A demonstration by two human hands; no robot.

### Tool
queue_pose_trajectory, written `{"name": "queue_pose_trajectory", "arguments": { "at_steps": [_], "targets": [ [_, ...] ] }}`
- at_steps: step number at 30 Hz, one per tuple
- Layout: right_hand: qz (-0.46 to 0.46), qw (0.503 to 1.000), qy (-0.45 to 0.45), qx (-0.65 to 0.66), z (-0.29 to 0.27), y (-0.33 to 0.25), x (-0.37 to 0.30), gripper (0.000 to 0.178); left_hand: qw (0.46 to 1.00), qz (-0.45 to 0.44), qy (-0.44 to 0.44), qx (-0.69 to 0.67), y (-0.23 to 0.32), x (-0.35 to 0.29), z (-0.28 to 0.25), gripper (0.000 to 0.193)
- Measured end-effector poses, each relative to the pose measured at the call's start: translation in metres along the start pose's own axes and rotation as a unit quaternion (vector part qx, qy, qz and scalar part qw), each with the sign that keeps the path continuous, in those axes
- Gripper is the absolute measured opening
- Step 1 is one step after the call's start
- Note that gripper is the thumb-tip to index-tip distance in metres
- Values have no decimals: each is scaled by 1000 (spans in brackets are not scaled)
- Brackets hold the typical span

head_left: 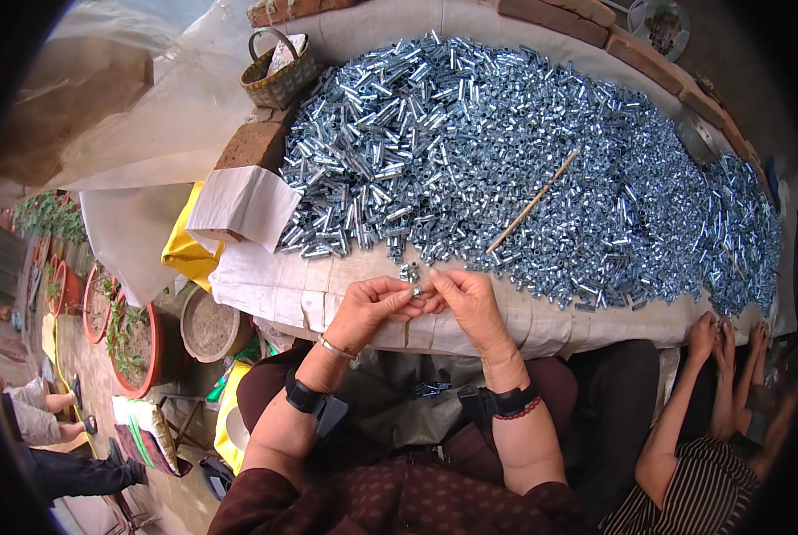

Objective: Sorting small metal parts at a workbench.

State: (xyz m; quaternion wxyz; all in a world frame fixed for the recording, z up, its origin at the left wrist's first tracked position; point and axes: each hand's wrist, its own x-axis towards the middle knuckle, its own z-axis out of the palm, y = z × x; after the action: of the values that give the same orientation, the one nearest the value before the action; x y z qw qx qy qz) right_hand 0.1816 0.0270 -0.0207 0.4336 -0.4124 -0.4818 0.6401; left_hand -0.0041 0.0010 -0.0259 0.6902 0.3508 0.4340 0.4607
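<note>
My left hand [370,309] and my right hand [470,301] meet over the near edge of a cloth-covered table [283,276]. Between the left thumb and fingers is a small shiny metal sleeve [417,292]. The right thumb and fingers are pinched together right beside it; whatever they hold is too small or hidden to name. Just beyond my fingertips lie a few loose metal sleeves [408,271]. Behind them spreads a big heap of short silvery metal tubes [506,134], longer ones mostly at the left.
A thin wooden stick [532,201] lies on the heap. Bricks [252,145] edge the table, with a wicker basket [279,76] at the far left. A co-worker's hands [703,337] are at the right. Potted plants [139,348] stand on the left floor. Some metal pieces [433,389] rest in my lap.
</note>
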Motion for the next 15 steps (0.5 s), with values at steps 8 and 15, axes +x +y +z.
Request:
{"name": "queue_pose_trajectory", "arguments": {
  "at_steps": [8,15],
  "targets": [
    [-102,950,78,-283,9,14,13,15,987,37,18,155,30,-5,-14,17],
    [-184,842,74,-502,23,12,15,6,777,197,374,467,21,26,-50,17]
  ]
}}
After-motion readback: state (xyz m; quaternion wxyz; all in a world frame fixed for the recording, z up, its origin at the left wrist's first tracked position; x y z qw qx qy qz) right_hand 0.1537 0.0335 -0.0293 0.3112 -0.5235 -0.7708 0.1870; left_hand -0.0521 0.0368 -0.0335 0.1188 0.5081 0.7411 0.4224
